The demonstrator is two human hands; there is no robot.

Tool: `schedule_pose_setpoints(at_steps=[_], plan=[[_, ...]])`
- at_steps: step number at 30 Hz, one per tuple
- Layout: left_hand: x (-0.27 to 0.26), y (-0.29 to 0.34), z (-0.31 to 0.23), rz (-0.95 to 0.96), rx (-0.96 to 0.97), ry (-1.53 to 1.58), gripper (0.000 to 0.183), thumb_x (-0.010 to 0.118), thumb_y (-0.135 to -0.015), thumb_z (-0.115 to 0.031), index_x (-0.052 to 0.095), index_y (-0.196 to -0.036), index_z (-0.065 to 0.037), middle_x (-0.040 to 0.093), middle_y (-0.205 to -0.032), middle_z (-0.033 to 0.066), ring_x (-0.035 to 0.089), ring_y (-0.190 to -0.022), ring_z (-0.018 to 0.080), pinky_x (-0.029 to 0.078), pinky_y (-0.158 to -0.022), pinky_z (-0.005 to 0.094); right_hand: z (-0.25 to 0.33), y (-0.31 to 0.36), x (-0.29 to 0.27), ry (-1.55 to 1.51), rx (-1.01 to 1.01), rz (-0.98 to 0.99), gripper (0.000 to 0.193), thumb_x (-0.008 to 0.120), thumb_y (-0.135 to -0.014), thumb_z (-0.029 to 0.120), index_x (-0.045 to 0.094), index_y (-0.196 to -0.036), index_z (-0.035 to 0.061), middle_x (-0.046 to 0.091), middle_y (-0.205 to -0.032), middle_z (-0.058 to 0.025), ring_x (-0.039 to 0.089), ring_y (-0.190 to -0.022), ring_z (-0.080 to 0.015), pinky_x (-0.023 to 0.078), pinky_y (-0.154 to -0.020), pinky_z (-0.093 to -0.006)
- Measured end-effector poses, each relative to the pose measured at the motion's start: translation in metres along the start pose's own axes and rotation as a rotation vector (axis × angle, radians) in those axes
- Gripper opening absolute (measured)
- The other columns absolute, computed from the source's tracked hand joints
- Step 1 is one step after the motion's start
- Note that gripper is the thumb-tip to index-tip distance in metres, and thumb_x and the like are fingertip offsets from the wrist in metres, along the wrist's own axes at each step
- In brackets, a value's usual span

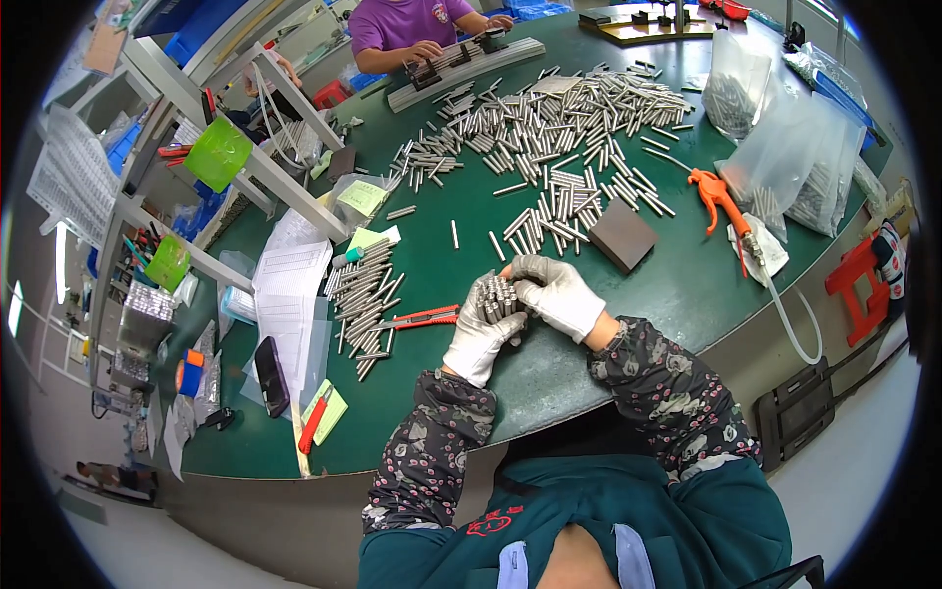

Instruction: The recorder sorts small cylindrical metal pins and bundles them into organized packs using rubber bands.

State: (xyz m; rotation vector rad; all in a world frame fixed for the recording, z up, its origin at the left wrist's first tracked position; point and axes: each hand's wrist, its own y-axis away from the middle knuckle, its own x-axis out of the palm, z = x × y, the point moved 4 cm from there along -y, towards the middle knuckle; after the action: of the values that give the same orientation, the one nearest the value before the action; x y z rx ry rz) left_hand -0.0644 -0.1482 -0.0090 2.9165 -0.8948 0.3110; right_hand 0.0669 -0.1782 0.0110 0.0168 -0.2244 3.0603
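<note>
Both my hands wear whitish gloves and meet over the near part of the green table. My left hand [481, 329] is wrapped round a bundle of metal pins [499, 298], their ends facing up. Against the bundle's right side, my right hand [557, 296] has its fingers curled; its fingertips touch the pins. Left of the bundle lies a red utility knife [422, 318], beside a pile of loose metal pins [365, 294]. A brown block [623, 237] rests beyond my right hand. Past it spreads a large heap of metal pins [559, 128].
An orange air gun [718, 196] with a hose lies at right, near plastic bags of pins [819, 187]. At left are paper sheets [292, 265], a phone [271, 376], another red cutter [314, 424] and a shelf frame [294, 191]. Across the table, a person in purple [407, 29] handles a metal rail [466, 74].
</note>
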Motion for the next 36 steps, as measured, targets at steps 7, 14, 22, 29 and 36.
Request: schedule_pose_setpoints(at_steps=[7,14,22,29,36], plan=[[0.005,0.001,0.012,0.059,0.019,0.071,0.059,0.063,-0.077,0.01,0.041,-0.127,-0.009,0.057,-0.098,0.0027,0.059,-0.076,0.0116,0.051,-0.055,0.0231,-0.004,0.006,-0.006,-0.008,-0.005,0.063,0.03,0.053,-0.084,0.008,0.057,-0.113,0.0021,0.059,-0.086,0.0006,0.052,-0.073,-0.0054,0.044,-0.064,-0.0196],[0.024,0.004,0.025,0.033,0.207,0.092,0.06,0.07,-0.075,0.004,0.042,-0.127,-0.008,0.058,-0.107,0.0022,0.06,-0.091,0.0144,0.053,-0.076,0.0253,0.033,0.035,-0.015,0.462,-0.218,0.062,0.036,0.066,-0.076,0.014,0.057,-0.108,0.0008,0.062,-0.085,-0.0104,0.06,-0.076,-0.0166,0.049,-0.069,-0.0282],[0.027,0.002,0.036,0.012,0.351,-0.779,0.058,0.081,-0.065,-0.009,0.053,-0.115,-0.006,0.061,-0.106,0.0045,0.059,-0.099,0.0121,0.05,-0.086,0.0255,0.023,0.054,-0.026,0.56,-0.144,0.039,0.037,0.069,-0.071,0.021,0.06,-0.101,0.0002,0.064,-0.086,-0.0183,0.063,-0.08,-0.0321,0.05,-0.072,-0.0379],[0.036,0.005,0.031,0.168,0.188,-0.042,0.08,0.08,-0.068,-0.003,0.037,-0.134,-0.008,0.058,-0.109,0.0051,0.057,-0.099,0.0136,0.05,-0.087,0.0269,0.015,0.054,-0.023,0.402,-0.095,0.041,0.031,0.07,-0.074,0.006,0.059,-0.102,-0.0009,0.062,-0.08,-0.0072,0.06,-0.073,-0.0108,0.05,-0.067,-0.0263],[0.008,-0.027,0.078,0.317,-0.064,0.377,0.104,0.078,-0.07,-0.003,0.01,-0.148,-0.018,0.057,-0.108,0.0044,0.058,-0.094,0.0126,0.05,-0.084,0.0245,0.026,0.057,-0.021,0.444,-0.055,0.05,0.035,0.071,-0.072,0.01,0.059,-0.102,-0.0004,0.061,-0.077,-0.006,0.058,-0.069,-0.0111,0.049,-0.066,-0.0262]])
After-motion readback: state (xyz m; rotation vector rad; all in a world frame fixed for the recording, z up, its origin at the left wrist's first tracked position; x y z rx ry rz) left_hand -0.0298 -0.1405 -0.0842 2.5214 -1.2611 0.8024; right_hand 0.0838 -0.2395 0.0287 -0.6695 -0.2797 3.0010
